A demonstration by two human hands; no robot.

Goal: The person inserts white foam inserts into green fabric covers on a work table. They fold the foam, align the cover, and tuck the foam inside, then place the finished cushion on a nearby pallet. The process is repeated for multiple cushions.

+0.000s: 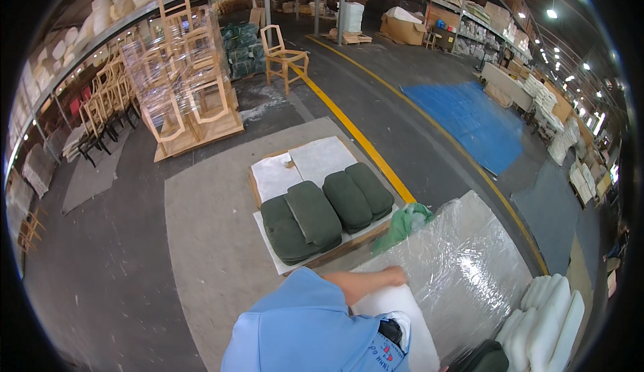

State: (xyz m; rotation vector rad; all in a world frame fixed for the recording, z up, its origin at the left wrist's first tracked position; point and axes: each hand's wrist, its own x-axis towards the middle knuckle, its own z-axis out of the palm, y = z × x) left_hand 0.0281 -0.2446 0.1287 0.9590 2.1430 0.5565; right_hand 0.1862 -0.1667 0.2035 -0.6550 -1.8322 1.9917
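My left hand [394, 276] reaches across to the right, its fingers closed at the top edge of a white sheet [396, 308]. The sheet hangs in front of a large block wrapped in clear plastic film [463, 264]. Of my right hand, at most a sliver shows at the lower edge, and its fingers are hidden. Close to it, a dark green cushion [488, 358] is partly cut off by the frame. Ahead of my left arm, stacked dark green cushions [302, 221] lie in two groups on white sheets [327, 157] over a low pallet.
Crumpled green plastic [406, 224] lies between pallet and wrapped block. White cushions [547, 318] are stacked at lower right. Beyond stand plastic-wrapped chair frames [184, 83] on a pallet and a single wooden chair [285, 57]. A blue mat [469, 120] covers floor past the yellow line [355, 134].
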